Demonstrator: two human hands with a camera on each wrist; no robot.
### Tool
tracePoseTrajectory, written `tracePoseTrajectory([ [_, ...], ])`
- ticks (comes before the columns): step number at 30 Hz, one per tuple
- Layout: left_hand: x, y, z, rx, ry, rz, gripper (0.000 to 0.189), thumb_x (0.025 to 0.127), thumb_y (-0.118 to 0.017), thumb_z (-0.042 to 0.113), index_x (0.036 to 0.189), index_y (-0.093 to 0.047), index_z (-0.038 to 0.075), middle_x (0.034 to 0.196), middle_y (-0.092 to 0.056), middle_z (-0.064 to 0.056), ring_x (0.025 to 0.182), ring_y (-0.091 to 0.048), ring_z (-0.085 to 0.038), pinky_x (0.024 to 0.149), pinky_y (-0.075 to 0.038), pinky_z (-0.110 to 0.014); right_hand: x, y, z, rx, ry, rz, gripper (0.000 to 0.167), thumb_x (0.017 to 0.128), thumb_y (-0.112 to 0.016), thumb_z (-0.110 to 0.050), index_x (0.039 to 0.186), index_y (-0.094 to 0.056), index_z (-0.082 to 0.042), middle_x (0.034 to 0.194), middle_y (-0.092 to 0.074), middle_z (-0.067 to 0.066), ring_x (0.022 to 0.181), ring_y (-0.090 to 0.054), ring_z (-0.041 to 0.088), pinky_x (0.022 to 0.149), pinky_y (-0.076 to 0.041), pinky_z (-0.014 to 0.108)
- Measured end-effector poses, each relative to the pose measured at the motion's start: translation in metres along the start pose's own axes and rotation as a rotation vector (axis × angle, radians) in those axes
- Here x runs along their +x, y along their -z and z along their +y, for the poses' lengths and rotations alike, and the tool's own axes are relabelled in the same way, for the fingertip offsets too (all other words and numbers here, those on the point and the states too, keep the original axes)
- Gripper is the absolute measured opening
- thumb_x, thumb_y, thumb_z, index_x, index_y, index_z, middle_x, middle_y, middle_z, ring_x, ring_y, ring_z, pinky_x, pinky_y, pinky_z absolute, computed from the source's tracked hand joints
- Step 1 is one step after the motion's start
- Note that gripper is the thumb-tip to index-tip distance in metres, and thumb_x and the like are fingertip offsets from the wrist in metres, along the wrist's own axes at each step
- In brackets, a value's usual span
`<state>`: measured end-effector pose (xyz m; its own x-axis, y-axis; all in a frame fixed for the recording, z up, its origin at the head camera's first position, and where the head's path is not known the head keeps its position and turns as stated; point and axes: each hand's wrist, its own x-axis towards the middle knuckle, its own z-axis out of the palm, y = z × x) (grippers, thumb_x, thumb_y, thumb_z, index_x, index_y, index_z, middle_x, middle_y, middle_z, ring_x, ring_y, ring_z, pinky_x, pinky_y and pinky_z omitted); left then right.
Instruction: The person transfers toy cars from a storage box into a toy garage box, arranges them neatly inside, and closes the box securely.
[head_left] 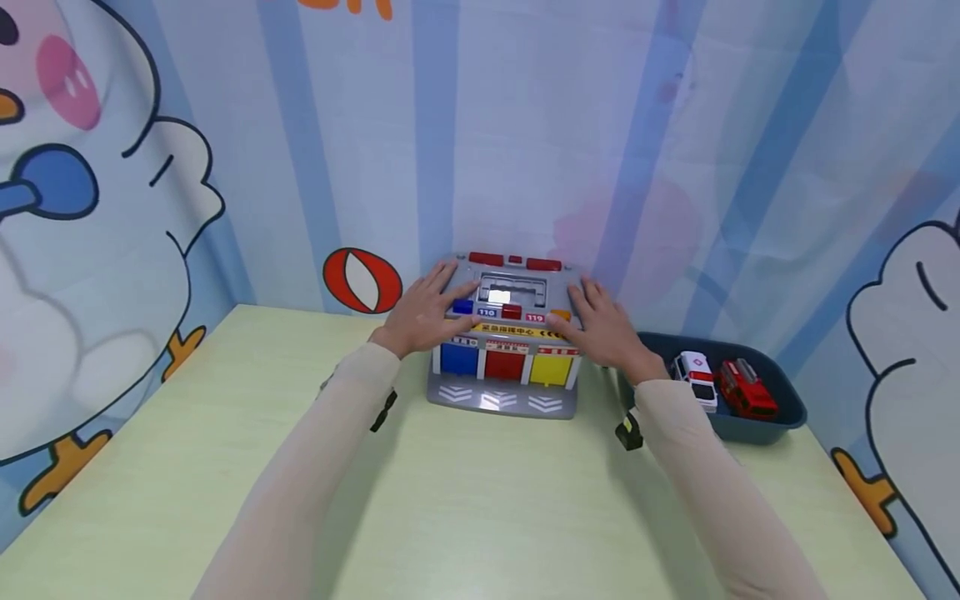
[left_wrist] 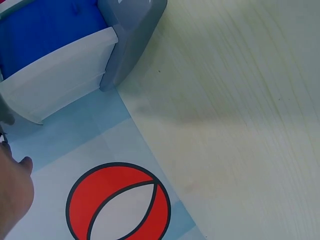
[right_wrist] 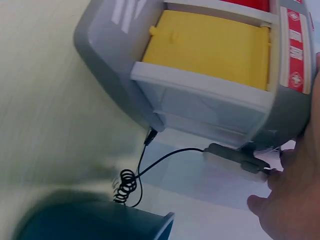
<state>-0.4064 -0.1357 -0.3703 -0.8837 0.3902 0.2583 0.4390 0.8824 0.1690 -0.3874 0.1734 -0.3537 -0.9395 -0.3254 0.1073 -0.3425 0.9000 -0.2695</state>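
A grey toy garage (head_left: pixel 512 335) with blue, red and yellow doors stands at the back of the table against the curtain. My left hand (head_left: pixel 423 312) holds the left end of its roof, with the thumb reaching over the front edge. On the opposite end, my right hand (head_left: pixel 606 329) grips the roof in the same manner. The left wrist view shows the blue door (left_wrist: pixel 47 35) and a bit of the left hand (left_wrist: pixel 15 190). In the right wrist view the yellow door (right_wrist: pixel 210 47) appears beside the right hand (right_wrist: pixel 295 200); most fingers there are out of sight.
A dark blue tray (head_left: pixel 757 432) holds a white toy ambulance (head_left: pixel 696 379) and a red toy fire truck (head_left: pixel 746 390), right of the garage. A coiled black cord (right_wrist: pixel 126 185) hangs from the garage's side near the tray. A printed curtain (head_left: pixel 510 125) borders the table (head_left: pixel 480 500).
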Motion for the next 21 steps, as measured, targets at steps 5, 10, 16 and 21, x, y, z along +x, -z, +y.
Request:
tracePoseTrajectory([
  [5, 0.0, 0.0, 0.0, -0.008, 0.004, 0.003, 0.074, 0.094, -0.043, 0.067, 0.158, -0.03, 0.032, 0.17, -0.007, -0.007, 0.158, -0.002, -0.03, 0.125, -0.014, -0.057, -0.001, -0.004, 0.0, 0.0, 0.005, 0.02, 0.093, 0.095, -0.04, -0.069, 0.161, -0.01, -0.013, 0.17, 0.004, 0.013, 0.156, 0.005, 0.039, 0.121, -0.007, 0.067],
  [10, -0.001, 0.001, 0.0, -0.017, 0.009, -0.002, 0.074, 0.093, -0.044, 0.066, 0.157, -0.03, 0.032, 0.17, -0.008, -0.008, 0.158, -0.002, -0.031, 0.125, -0.013, -0.058, -0.001, -0.004, 0.0, -0.026, 0.036, 0.029, 0.089, 0.095, -0.041, -0.068, 0.161, -0.014, -0.016, 0.17, 0.001, 0.014, 0.156, 0.002, 0.04, 0.12, -0.008, 0.069],
  [16, 0.0, 0.004, 0.002, -0.071, 0.016, -0.009, 0.075, 0.092, -0.049, 0.065, 0.156, -0.034, 0.03, 0.17, -0.009, -0.008, 0.158, -0.002, -0.031, 0.125, -0.012, -0.057, 0.001, -0.005, 0.0, -0.03, 0.03, 0.026, 0.088, 0.095, -0.04, -0.069, 0.161, -0.014, -0.019, 0.17, 0.001, 0.014, 0.156, 0.002, 0.04, 0.121, -0.007, 0.069],
  [21, 0.003, 0.01, 0.004, -0.089, 0.019, -0.021, 0.077, 0.089, -0.054, 0.065, 0.155, -0.039, 0.027, 0.17, -0.012, -0.009, 0.158, -0.004, -0.031, 0.125, -0.013, -0.057, -0.001, -0.004, -0.001, -0.019, 0.015, 0.024, 0.086, 0.095, -0.041, -0.068, 0.161, -0.014, -0.02, 0.17, 0.001, 0.012, 0.156, 0.002, 0.039, 0.121, -0.007, 0.068],
])
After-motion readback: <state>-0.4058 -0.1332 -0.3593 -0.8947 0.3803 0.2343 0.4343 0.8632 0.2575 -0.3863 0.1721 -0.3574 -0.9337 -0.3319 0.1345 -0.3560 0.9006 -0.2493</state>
